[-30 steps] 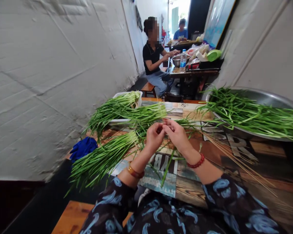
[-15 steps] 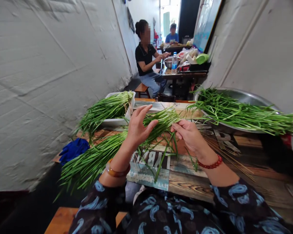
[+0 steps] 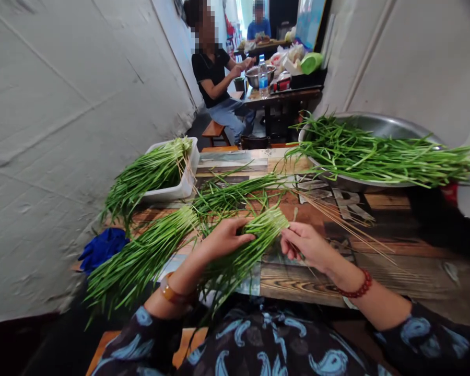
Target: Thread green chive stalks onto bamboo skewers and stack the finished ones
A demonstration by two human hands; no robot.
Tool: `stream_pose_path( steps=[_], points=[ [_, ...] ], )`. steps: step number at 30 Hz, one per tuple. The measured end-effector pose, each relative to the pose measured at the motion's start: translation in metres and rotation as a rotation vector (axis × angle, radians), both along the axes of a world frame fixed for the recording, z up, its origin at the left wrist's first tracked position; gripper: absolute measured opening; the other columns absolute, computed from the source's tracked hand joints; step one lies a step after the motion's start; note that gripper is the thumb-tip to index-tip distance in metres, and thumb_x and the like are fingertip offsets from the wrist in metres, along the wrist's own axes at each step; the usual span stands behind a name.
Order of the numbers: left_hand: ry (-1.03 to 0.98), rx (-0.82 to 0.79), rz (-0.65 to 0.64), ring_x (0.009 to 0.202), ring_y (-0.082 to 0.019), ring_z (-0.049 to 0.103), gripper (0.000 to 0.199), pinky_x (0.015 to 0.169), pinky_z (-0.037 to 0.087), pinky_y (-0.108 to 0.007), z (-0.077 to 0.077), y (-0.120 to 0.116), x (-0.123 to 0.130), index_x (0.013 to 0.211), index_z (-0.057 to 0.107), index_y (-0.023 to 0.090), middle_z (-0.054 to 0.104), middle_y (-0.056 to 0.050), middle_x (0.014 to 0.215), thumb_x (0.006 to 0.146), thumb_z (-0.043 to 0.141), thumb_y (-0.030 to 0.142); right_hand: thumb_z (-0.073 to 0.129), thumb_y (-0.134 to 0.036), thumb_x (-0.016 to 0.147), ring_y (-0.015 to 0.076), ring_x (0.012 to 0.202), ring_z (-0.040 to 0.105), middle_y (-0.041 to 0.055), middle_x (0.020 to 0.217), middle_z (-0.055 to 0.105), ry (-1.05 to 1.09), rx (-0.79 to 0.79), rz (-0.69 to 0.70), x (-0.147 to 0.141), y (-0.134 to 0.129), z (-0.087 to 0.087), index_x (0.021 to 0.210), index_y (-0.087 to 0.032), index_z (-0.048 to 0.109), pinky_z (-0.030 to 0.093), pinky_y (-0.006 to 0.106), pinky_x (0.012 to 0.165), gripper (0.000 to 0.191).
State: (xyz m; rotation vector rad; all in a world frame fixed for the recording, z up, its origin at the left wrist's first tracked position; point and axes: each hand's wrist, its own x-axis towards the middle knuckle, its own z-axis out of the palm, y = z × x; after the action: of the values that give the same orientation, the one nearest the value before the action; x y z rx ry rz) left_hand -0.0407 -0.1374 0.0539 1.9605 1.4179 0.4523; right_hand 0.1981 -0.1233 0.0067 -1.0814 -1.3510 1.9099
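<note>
A bunch of green chives [image 3: 267,223] lies between my hands near the table's front edge, pale cut ends to the right and leaves trailing toward my lap. My left hand [image 3: 227,239] curls over it from the left, thumb on top. At the pale ends, my right hand [image 3: 304,243] pinches with thumb and forefinger; whether a thin skewer is also in that pinch cannot be made out. Behind them, loose chives [image 3: 238,192] spread across the tabletop. Another skewered bunch [image 3: 149,245] lies to the left of my left hand.
A white plastic tub [image 3: 194,162] with skewered chives stands at the left. On the right, a large steel bowl [image 3: 407,128] holds more chives. Bamboo skewers [image 3: 344,225] lie on the wooden table [image 3: 301,279]. A blue cloth or glove [image 3: 103,249] is at the left edge. Two people sit farther back.
The bunch has come toward me, away from the loose chives. My left hand, open and raised before, has lowered onto it. My right hand still pinches at the pale ends.
</note>
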Motion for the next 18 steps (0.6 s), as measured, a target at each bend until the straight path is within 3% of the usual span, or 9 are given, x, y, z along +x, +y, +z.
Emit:
stream_pose_path(
  steps=[3,5,8,11,15,18],
  points=[
    [0.013,0.040,0.043,0.077,-0.016,0.065,0.030,0.072,0.049,-0.026,-0.030,0.016,-0.004,0.105,0.071,0.017,0.075,-0.005,0.093,0.079,0.067,0.030,0.062,-0.061,0.075,0.0073,0.039,0.054,-0.0017,0.055,0.061,-0.096,-0.024,-0.023,0.003,0.006,-0.024,0.071,-0.018,0.050,0.033,0.015,0.033,0.044],
    [-0.007,0.109,0.101,0.077,-0.016,0.065,0.029,0.071,0.049,-0.026,-0.031,0.029,-0.007,0.105,0.071,0.017,0.075,-0.007,0.095,0.083,0.064,0.032,0.059,-0.056,0.077,0.0076,0.039,0.054,-0.0010,0.054,0.061,-0.136,0.040,-0.009,0.005,0.013,-0.029,0.069,-0.018,0.052,0.034,0.016,0.035,0.040],
    [0.014,0.244,0.201,0.074,-0.016,0.064,0.027,0.068,0.048,-0.026,-0.020,0.058,-0.009,0.099,0.072,0.015,0.074,-0.008,0.091,0.086,0.059,0.034,0.055,-0.045,0.081,0.0066,0.038,0.050,-0.0012,0.053,0.059,-0.188,0.202,0.008,0.009,0.022,-0.029,0.062,-0.018,0.052,0.035,0.017,0.038,0.033],
    [0.114,0.295,0.184,0.071,-0.015,0.062,0.023,0.067,0.047,-0.025,-0.016,0.093,-0.005,0.096,0.073,0.015,0.073,-0.006,0.085,0.086,0.058,0.029,0.052,-0.038,0.082,0.0063,0.035,0.042,-0.0034,0.046,0.052,-0.214,0.341,-0.011,0.011,0.026,-0.031,0.058,-0.020,0.047,0.031,0.019,0.038,0.031],
    [0.309,0.311,0.112,0.077,-0.017,0.062,0.020,0.074,0.047,-0.028,-0.030,0.142,0.013,0.093,0.074,0.017,0.071,-0.006,0.086,0.086,0.057,0.024,0.051,-0.038,0.084,0.0073,0.037,0.036,-0.0052,0.043,0.044,-0.214,0.433,-0.023,0.012,0.028,-0.037,0.062,-0.021,0.046,0.026,0.020,0.039,0.029],
    [0.406,0.329,0.158,0.090,-0.020,0.063,0.024,0.085,0.047,-0.031,-0.041,0.177,0.021,0.095,0.074,0.016,0.070,-0.009,0.097,0.088,0.053,0.024,0.053,-0.039,0.084,0.0082,0.043,0.036,-0.0052,0.044,0.041,-0.219,0.472,-0.014,0.013,0.030,-0.036,0.062,-0.021,0.044,0.026,0.021,0.042,0.030]
  ],
)
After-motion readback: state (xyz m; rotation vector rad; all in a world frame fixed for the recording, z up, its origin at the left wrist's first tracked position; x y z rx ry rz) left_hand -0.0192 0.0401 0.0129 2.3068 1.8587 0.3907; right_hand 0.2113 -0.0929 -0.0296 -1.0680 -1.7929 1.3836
